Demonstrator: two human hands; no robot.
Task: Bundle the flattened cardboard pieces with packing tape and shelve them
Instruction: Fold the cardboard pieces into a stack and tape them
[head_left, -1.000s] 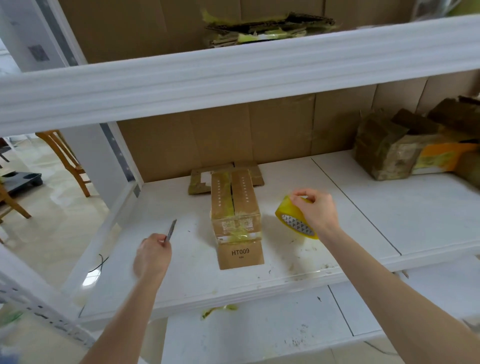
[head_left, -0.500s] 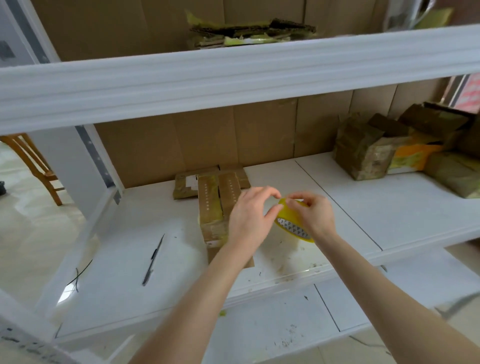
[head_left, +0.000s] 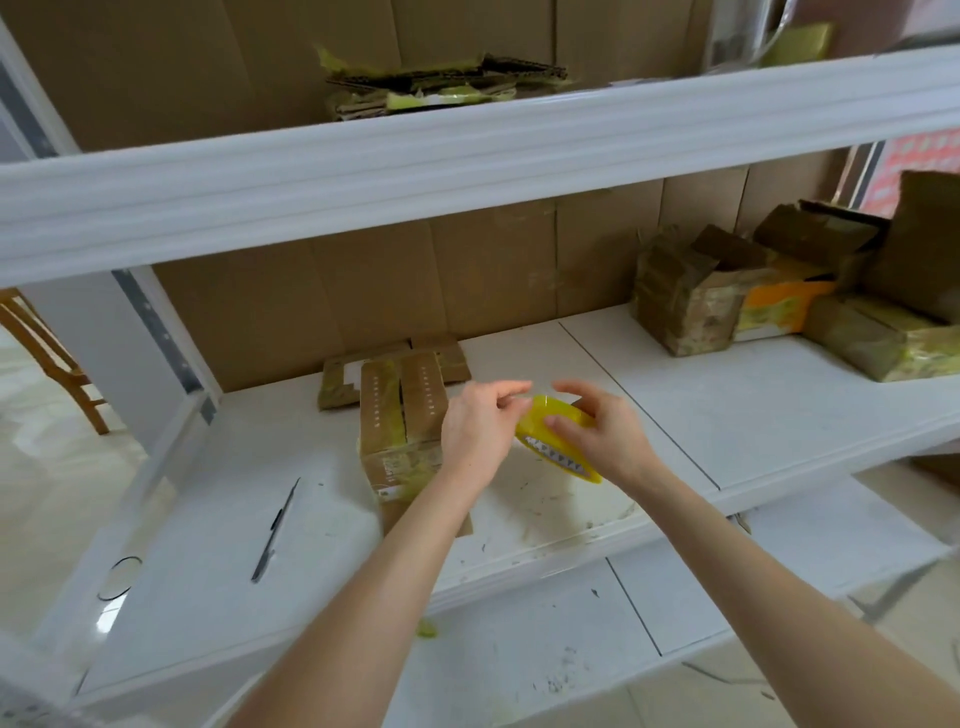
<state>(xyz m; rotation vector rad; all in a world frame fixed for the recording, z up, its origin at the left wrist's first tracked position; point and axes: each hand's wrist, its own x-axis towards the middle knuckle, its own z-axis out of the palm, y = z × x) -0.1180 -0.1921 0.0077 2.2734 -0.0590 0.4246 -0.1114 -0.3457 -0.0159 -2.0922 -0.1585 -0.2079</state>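
Yellow packing tape roll (head_left: 543, 423) gripped by right hand (head_left: 608, 439); left hand (head_left: 480, 423) pinches its rim; peel the end steadily toward the cardboard bundle (head_left: 400, 415).

Two bare hands, left hand (head_left: 475, 426) and right hand (head_left: 602, 441); one yellow roll of packing tape (head_left: 540, 415); one slim dark blade (head_left: 274, 530); one brown stack of flattened cardboard (head_left: 405, 415) mid-shelf; one ragged cardboard bundle (head_left: 441, 85) on upper shelf; three white shelf boards (head_left: 753, 395); one wooden chair (head_left: 57, 364)

Place: looked like a storeroom or packing area.
Shelving: a white metal rack (head_left: 467, 150) was backed with cardboard sheets (head_left: 415, 280).
Stock: taped cardboard bundles (head_left: 685, 306) (some torn) sat on it.
Surroundings: pale glossy floor tiles (head_left: 41, 493), a wooden chair (head_left: 47, 353).
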